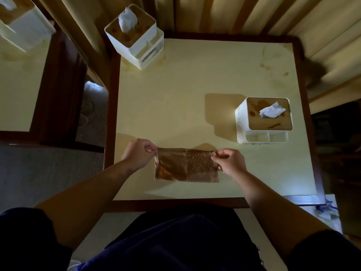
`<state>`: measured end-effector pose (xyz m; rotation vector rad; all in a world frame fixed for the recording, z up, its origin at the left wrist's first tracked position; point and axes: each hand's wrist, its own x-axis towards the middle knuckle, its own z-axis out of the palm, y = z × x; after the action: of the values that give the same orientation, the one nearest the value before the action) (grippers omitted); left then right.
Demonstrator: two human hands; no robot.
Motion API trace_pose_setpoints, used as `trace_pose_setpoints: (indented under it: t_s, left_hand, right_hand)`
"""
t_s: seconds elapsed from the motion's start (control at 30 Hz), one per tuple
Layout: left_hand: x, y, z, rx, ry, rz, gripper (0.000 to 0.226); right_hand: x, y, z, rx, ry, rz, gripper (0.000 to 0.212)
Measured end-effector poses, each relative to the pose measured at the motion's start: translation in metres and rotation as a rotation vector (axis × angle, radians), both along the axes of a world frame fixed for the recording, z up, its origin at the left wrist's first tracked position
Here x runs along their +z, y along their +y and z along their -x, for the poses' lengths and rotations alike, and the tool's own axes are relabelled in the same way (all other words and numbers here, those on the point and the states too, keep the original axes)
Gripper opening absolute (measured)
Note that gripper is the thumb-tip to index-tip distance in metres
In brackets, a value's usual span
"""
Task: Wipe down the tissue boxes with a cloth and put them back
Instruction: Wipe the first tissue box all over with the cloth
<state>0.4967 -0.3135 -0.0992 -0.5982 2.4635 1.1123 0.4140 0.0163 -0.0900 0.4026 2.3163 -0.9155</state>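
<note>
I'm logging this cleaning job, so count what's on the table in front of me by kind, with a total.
Tissue boxes: 2, far left corner and right side
Cloths: 1, brown, pinched by left hand and right hand
Total: 3

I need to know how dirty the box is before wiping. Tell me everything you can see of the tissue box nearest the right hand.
The near tissue box is a white, plastic-looking cube with rounded corners and a tan, wood-look lid marked by dark smears. A crumpled white tissue pokes from the lid's opening. Small dark specks dot its left wall. A low two-compartment tray sits on its front. It stands upright on the table near the right edge; nothing else touches it.
</note>
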Motion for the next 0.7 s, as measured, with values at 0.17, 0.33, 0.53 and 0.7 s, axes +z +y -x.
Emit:
trace_pose_setpoints:
  t_s: [0.17, 0.33, 0.53, 0.7]
  left_hand:
    - [-0.001, -0.005, 0.001, -0.070, 0.005, 0.034, 0.010]
    - [-0.001, -0.003, 0.005, -0.138, 0.019, 0.072, 0.011]
    - [0.003, -0.007, 0.016, -0.317, 0.108, 0.170, 0.028]
    - [0.005, -0.009, 0.020, -0.446, 0.098, 0.219, 0.012]
  right_hand:
    - [-0.004, 0.002, 0.000, 0.054, 0.043, -0.075, 0.022]
    - [0.004, -0.010, -0.006, 0.162, 0.128, -0.240, 0.028]
    - [0.022, -0.073, -0.034, 0.567, 0.144, -0.104, 0.009]
    - [0.016, -0.128, -0.064, 0.848, 0.094, 0.035, 0.014]
